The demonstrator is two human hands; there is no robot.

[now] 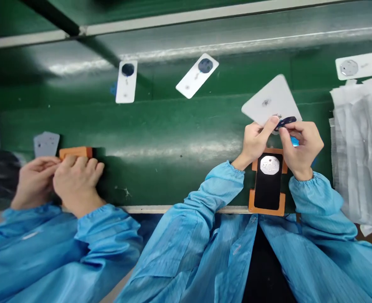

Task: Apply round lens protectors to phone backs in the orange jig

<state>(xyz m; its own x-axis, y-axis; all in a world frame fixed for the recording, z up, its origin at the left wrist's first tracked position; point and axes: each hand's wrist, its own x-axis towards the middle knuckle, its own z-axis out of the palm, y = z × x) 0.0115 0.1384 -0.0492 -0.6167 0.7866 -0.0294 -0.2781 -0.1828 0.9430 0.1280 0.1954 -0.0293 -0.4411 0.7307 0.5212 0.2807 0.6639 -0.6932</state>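
Observation:
My left hand (254,141) is closed on the lower edge of a white phone back cover (277,94), tilted above the bench with its far corners pointing away from me. My right hand (304,145) pinches a dark round camera piece (286,123) at the cover's near end, and my left thumb touches this spot too. A bit of shiny blue film (294,141) shows by my right fingers. Just below my hands lies an orange fixture (266,208) holding a black phone-shaped plate (267,191) with a silvery round patch (269,165).
Two white back covers with dark discs (126,86) (194,80) lie farther back; another cover (367,65) is at far right, above stacked translucent sleeves (359,147). At left, a co-worker's hands (78,176) work at an orange block (78,151) beside a grey cover (46,144).

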